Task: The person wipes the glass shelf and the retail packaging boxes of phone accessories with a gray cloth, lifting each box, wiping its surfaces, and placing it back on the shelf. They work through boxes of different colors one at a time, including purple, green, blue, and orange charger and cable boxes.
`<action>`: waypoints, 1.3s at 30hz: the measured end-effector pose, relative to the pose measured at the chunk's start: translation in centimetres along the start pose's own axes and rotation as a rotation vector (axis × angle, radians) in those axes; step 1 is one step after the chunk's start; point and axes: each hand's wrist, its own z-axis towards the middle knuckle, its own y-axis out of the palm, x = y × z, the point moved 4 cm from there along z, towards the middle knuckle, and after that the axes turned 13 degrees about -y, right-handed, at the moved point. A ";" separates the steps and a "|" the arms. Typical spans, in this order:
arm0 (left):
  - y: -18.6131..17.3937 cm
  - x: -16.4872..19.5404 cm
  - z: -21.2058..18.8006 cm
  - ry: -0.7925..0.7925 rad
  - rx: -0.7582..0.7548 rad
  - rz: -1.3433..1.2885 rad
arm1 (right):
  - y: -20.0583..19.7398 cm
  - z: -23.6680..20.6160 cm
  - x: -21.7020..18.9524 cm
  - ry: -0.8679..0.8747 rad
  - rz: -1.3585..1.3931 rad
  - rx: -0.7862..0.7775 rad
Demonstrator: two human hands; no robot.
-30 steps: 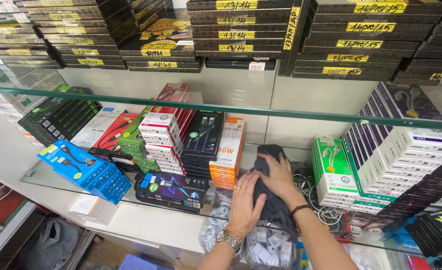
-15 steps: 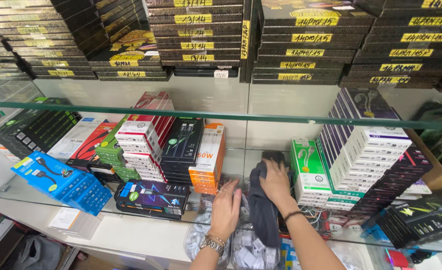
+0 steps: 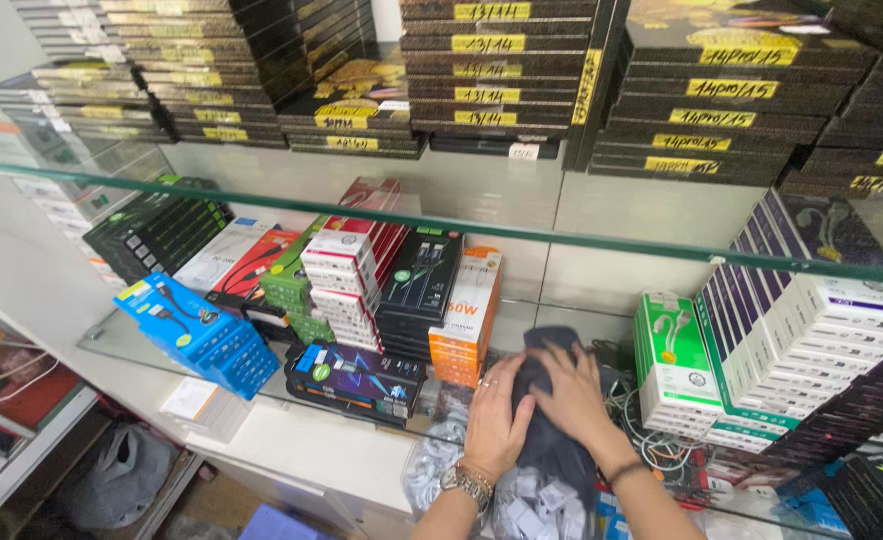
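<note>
Both hands on a dark cloth at the glass shelf.

Left hand [image 3: 495,420], with wristwatch, grasps the left side of the dark cloth [image 3: 552,440]; right hand [image 3: 572,398] lies flat, pressing its top. The cloth sits between the orange boxes [image 3: 469,318] and the green-and-white boxes [image 3: 675,365].

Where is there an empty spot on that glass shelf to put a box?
One bare patch: behind the dark grey cloth bundle, between the orange-and-white boxes and the green-and-white boxes. Both hands, left and right, press that bundle. Everywhere else is crowded with boxes and white cables.
</note>
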 end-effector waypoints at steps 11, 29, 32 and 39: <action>-3.5 0.3 -5.7 -0.150 0.319 -0.156 | 2.8 -6.1 -9.8 -0.313 0.212 0.177; -23.3 -9.7 0.0 -0.415 1.215 -0.329 | -2.6 -4.8 -15.2 0.057 1.248 0.530; -29.0 -12.0 1.7 -0.557 1.340 -0.374 | -2.0 -3.8 -16.5 0.065 1.233 0.547; -33.2 -14.7 4.3 -0.817 1.185 -0.653 | -0.5 -2.6 -18.9 0.110 1.200 0.578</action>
